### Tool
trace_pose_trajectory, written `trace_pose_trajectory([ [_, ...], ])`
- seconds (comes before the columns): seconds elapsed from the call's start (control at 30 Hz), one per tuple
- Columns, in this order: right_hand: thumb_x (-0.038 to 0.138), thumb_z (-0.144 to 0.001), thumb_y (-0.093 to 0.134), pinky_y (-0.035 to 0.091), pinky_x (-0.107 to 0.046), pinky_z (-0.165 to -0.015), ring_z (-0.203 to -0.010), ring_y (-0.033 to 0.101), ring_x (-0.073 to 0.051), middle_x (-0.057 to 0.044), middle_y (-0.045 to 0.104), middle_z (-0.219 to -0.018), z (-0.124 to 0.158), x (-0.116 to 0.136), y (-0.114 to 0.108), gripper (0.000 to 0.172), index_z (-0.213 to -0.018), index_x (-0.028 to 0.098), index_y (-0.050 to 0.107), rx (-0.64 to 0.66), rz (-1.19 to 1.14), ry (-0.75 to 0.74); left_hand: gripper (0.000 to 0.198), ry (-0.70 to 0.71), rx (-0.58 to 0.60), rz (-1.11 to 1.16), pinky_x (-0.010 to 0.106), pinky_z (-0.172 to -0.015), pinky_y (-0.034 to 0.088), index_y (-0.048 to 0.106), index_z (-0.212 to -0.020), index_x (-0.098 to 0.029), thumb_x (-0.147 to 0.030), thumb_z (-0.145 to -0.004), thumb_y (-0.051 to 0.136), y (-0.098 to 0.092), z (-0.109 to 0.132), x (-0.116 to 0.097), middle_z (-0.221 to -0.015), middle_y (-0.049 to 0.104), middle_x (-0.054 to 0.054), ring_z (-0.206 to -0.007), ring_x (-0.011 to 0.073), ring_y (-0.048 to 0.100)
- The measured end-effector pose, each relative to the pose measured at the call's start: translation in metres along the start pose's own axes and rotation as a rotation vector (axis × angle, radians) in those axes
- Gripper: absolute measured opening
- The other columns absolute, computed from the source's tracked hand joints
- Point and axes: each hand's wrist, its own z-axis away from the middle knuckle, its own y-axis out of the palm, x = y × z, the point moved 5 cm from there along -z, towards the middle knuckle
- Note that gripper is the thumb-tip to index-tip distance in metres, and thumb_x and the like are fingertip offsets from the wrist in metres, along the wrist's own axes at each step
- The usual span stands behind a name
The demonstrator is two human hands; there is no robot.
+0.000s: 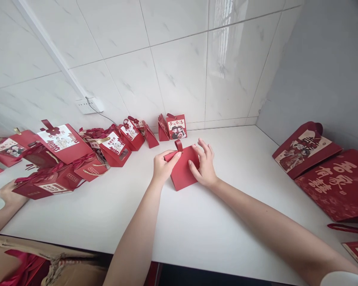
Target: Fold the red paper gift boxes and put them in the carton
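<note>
At a white table (241, 159), the left hand (164, 167) pinches a red box (183, 174), right hand (205, 167) loosely spread against it.

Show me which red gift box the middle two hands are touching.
The red gift box with its plain side facing the camera, between the left hand and right hand; the others are apart from both.

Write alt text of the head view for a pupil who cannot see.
A person at a white table pinches a small red box near its loop with the left hand; the right hand touches its side. Decorated red boxes crowd the left, larger red packages are at right, and another person's hand shows far left.
</note>
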Motion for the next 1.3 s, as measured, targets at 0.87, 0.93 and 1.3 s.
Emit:
trace_pose_trajectory([
  [0.87, 0.065, -0.088, 0.046, 0.05, -0.035, -0.089, -0.106, 0.06, -0.021, -0.007, 0.062, -0.117, 0.021, -0.081, 0.043, 0.052, -0.119, 0.023, 0.05, 0.458, -0.697, 0.857, 0.06, -0.233, 0.098, -0.006, 0.037, -0.105, 0.041, 0.054, -0.129, -0.022, -0.063, -0.09, 0.033, 0.024, -0.012, 0.098, -0.135, 0.056, 0.007, -0.126, 0.0244, 0.05],
  [0.93, 0.065, -0.088, 0.044, 0.048, -0.035, -0.092, -0.11, 0.058, -0.021, -0.007, 0.06, -0.12, 0.02, -0.079, 0.042, 0.054, -0.126, 0.026, 0.046, 0.448, -0.707, 0.856, 0.059, -0.231, 0.103, -0.017, 0.036, -0.107, 0.038, 0.054, -0.127, -0.024, -0.063, -0.091, 0.031, 0.024, -0.012, 0.099, -0.136, 0.055, 0.006, -0.128, 0.0232, 0.049],
  [1.3, 0.068, -0.078, 0.055, 0.044, -0.027, -0.069, -0.077, 0.053, -0.015, 0.001, 0.055, -0.082, 0.012, -0.077, 0.042, 0.049, -0.077, 0.022, 0.041, 0.356, -0.943, 0.819, 0.056, -0.215, 0.057, 0.026, 0.033, -0.099, 0.042, 0.054, -0.117, -0.02, -0.065, -0.088, 0.036, 0.026, -0.012, 0.101, -0.12, 0.061, 0.01, -0.116, 0.022, 0.055],
])
